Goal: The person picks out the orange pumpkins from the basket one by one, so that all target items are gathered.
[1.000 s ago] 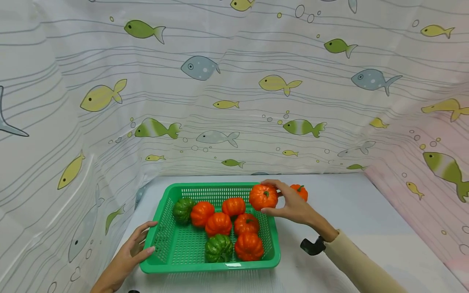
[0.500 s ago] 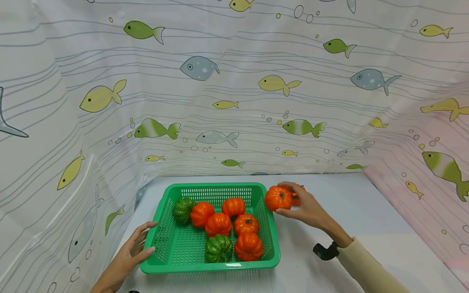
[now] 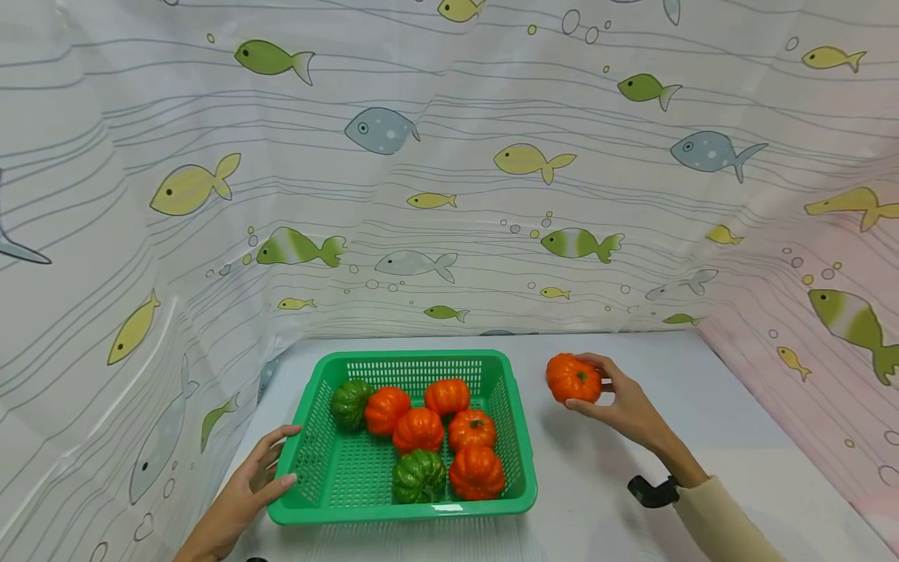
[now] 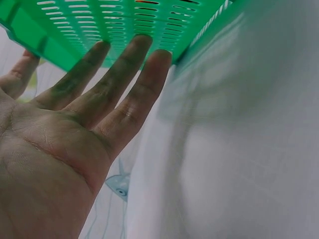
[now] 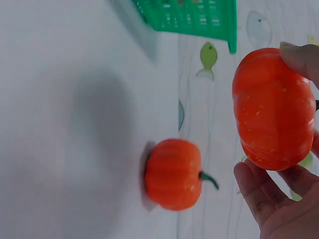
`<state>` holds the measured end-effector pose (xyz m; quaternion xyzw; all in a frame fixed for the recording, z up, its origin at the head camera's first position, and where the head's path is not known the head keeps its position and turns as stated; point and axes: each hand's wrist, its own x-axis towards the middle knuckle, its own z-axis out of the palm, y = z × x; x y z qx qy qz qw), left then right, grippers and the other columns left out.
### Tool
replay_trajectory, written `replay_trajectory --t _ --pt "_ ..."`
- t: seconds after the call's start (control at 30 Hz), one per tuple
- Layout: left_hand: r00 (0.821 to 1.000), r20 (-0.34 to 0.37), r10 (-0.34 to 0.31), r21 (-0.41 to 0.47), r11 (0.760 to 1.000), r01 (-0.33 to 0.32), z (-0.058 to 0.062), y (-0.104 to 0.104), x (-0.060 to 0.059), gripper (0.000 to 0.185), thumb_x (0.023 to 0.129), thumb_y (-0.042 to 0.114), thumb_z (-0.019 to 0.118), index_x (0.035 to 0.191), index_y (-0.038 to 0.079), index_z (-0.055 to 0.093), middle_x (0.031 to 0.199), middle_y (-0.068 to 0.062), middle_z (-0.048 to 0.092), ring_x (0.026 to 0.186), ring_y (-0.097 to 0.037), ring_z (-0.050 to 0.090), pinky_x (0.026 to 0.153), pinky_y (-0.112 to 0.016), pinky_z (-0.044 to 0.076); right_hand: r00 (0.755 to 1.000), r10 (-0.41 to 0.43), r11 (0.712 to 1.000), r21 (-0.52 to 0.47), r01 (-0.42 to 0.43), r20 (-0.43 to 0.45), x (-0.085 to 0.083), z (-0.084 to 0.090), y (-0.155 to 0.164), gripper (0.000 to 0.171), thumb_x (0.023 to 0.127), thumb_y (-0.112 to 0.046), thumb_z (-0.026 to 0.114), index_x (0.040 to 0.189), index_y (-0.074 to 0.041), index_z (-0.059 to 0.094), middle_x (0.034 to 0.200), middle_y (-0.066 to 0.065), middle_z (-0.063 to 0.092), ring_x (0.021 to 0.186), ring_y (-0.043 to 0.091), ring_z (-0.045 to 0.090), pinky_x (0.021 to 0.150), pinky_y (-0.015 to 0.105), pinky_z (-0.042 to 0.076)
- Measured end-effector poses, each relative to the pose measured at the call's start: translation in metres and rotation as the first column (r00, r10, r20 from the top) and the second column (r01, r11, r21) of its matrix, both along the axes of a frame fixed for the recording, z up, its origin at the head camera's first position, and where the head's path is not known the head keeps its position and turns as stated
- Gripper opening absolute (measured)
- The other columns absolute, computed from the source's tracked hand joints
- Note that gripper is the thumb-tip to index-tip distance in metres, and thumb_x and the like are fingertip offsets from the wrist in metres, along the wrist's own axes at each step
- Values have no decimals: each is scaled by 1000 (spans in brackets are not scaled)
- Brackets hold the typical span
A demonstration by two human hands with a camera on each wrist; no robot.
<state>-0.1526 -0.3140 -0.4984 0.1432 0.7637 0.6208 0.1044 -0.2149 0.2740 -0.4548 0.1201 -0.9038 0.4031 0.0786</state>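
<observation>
Fish-print curtain [image 3: 449,195] behind white table [image 3: 632,484].

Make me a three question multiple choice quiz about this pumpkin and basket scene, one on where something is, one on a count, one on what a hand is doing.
1. Where is the orange pumpkin that the right hand holds?
A. Inside the basket
B. Right of the green basket, above the table
C. Left of the basket

2. How many green pumpkins lie in the basket?
A. Two
B. Four
C. None

3. What does the left hand do?
A. Grips a pumpkin
B. Hangs in the air, away from the basket
C. Rests straight fingers against the basket's left wall

Answers:
1 B, the head view shows it outside the right rim.
2 A, one at the back left and one at the front.
3 C, the left wrist view shows fingers on the green wall.
</observation>
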Motion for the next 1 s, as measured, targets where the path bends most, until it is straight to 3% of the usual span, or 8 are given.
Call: replay_trajectory --t 0.37,0.57,0.77,1.0 --pt "1000 16 13 1 1000 -13 2 1 1 60 101 10 45 152 25 18 156 -10 9 140 -47 0 99 -77 8 989 -130 991 28 128 74 0 -21 45 78 80 -51 72 144 -27 34 133 11 46 110 31 49 84 46 50" --pt "1000 1 12 -11 1000 -12 -1 -1 -1 59 101 10 44 152 25 18 156 -10 10 140 -45 6 98 -77 12 973 -199 980 23 198 113 -6 -30 66 81 82 -52 70 147 -25 30 135 15 42 109 34 48 78 42 49" --pt "1000 -4 19 -19 1000 -19 -3 -3 -1 59 101 11 44 152 26 18 155 -10 12 138 -17 19 98 -76 15 962 -243 970 34 241 126 -17 -41 80 84 82 -55 68 148 -21 28 141 17 40 110 35 48 80 46 48" --pt "1000 13 28 -6 1000 -28 -1 1 0 59 101 10 45 152 25 20 155 -11 10 140 -46 5 99 -76 11 947 -263 965 58 257 185 -32 -46 87 91 81 -59 67 149 -16 25 146 23 33 120 42 42 90 61 43"
